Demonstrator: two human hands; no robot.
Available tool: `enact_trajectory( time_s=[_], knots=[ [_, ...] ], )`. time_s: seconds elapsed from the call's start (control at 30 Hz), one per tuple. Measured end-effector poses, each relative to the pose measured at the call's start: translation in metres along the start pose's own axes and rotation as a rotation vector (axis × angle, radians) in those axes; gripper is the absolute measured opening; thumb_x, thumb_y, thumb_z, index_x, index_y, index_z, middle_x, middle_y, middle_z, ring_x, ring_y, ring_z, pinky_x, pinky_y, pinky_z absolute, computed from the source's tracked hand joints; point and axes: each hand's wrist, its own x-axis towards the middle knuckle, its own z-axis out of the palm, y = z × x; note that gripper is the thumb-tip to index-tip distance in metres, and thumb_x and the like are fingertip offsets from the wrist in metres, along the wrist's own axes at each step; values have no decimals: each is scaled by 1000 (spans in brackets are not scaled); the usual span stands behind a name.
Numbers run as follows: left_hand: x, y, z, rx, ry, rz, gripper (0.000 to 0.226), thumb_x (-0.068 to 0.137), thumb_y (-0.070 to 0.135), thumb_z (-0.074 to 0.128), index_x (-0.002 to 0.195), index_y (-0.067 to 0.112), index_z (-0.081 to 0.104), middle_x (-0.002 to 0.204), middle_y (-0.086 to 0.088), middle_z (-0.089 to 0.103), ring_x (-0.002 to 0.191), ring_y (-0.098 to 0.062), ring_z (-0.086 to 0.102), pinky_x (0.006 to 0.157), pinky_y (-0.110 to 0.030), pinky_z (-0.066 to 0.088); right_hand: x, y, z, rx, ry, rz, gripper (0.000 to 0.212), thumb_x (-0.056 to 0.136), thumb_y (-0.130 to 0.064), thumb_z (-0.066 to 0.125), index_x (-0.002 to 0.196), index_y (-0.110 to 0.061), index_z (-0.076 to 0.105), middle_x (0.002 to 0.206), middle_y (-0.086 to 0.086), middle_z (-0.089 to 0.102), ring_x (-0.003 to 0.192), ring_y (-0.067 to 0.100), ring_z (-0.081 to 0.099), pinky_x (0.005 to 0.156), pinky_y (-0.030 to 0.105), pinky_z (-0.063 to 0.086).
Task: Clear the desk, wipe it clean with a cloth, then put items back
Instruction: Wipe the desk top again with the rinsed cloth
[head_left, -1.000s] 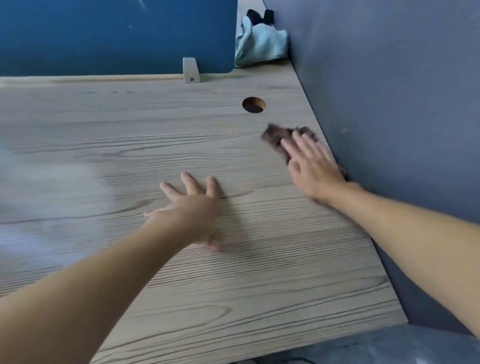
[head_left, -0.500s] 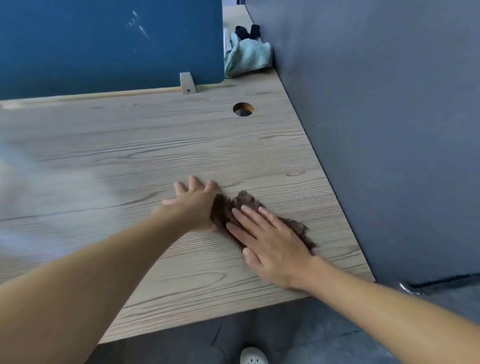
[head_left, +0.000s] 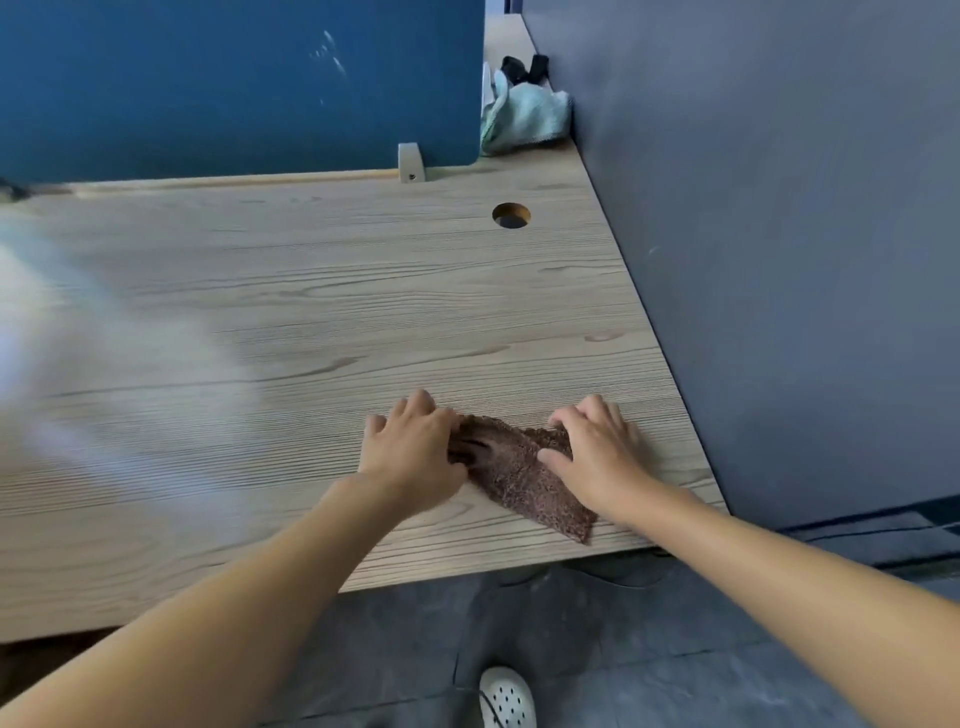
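Observation:
A brown fuzzy cloth (head_left: 519, 480) lies flat near the front right corner of the wooden desk (head_left: 311, 312). My left hand (head_left: 410, 452) grips the cloth's bunched left end with curled fingers. My right hand (head_left: 595, 449) holds the cloth's upper right corner, fingers curled over the edge and thumb lying on the fabric. The cloth's lower tip points toward the desk's front edge.
A blue partition (head_left: 234, 78) on a small bracket (head_left: 411, 163) closes the desk's back; a grey wall (head_left: 779, 208) closes its right side. A cable hole (head_left: 511, 215) sits back right. A teal cloth (head_left: 524, 117) lies behind the partition. My shoe (head_left: 506, 696) shows below.
My right hand dragged the cloth from the back right, by the wall, to the desk's front. It now has curled fingers at the cloth's corner. My left hand took hold of the left end.

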Motion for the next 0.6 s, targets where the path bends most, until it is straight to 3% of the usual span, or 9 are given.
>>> enact_trajectory(
  time_s=[0.1, 0.17, 0.23, 0.33, 0.4, 0.47, 0.53, 0.6],
  knots=[
    [16, 7, -9, -196, -16, -82, 67, 81, 63, 63, 138, 30, 48, 140, 2, 41, 133, -22, 37, 107, -50, 29, 6, -2, -7, 60, -82, -24, 16, 97, -36, 60, 106, -26, 51, 112, -6, 50, 113, 20, 44, 93, 37, 36],
    [21, 14, -10, -100, -36, 24, 66, 85, 58, 62, 144, 35, 42, 144, 7, 40, 134, -20, 35, 104, -51, 28, 7, 0, -10, 153, -88, -43, 12, 96, -29, 62, 94, -25, 52, 100, -7, 54, 102, 19, 48, 88, 38, 40],
    [24, 20, -10, -71, -47, 64, 53, 87, 51, 64, 136, 37, 50, 131, 7, 48, 128, -20, 39, 99, -48, 29, 11, 2, -17, 307, -108, -24, 13, 96, -24, 63, 88, -22, 53, 90, -2, 58, 88, 21, 54, 80, 39, 45],
    [26, 20, -12, -190, 62, 37, 19, 87, 38, 70, 103, 33, 62, 107, 9, 49, 117, -19, 45, 95, -44, 30, 20, 9, -26, 366, -38, 34, 4, 97, -18, 60, 100, -18, 57, 98, 2, 60, 95, 24, 57, 80, 36, 45],
    [24, 15, -13, -238, 137, 63, 14, 86, 33, 72, 90, 31, 58, 110, 11, 51, 114, -15, 43, 96, -41, 31, 23, 16, -28, 213, 3, 71, 33, 97, -20, 60, 128, -18, 50, 125, 3, 50, 118, 24, 49, 96, 36, 42],
    [19, 8, -14, -272, 180, 112, 17, 84, 30, 74, 85, 28, 56, 109, 14, 52, 111, -12, 44, 95, -39, 30, 16, 21, -29, 137, -49, 55, 56, 95, -29, 63, 143, -17, 36, 137, 4, 44, 127, 23, 42, 106, 39, 38],
    [14, 6, -16, -262, 182, 141, 16, 86, 29, 72, 87, 26, 56, 101, 14, 57, 105, -13, 50, 96, -37, 29, 6, 23, -28, 76, -134, -5, 60, 94, -37, 64, 142, -17, 33, 136, 1, 46, 126, 21, 44, 107, 40, 38],
    [9, 7, -18, -279, 149, 149, 12, 88, 26, 69, 90, 24, 58, 92, 9, 64, 93, -18, 56, 96, -36, 32, 2, 24, -26, 5, -158, -13, 45, 94, -38, 63, 128, -20, 39, 125, -2, 48, 119, 20, 47, 100, 37, 40]
  ],
)
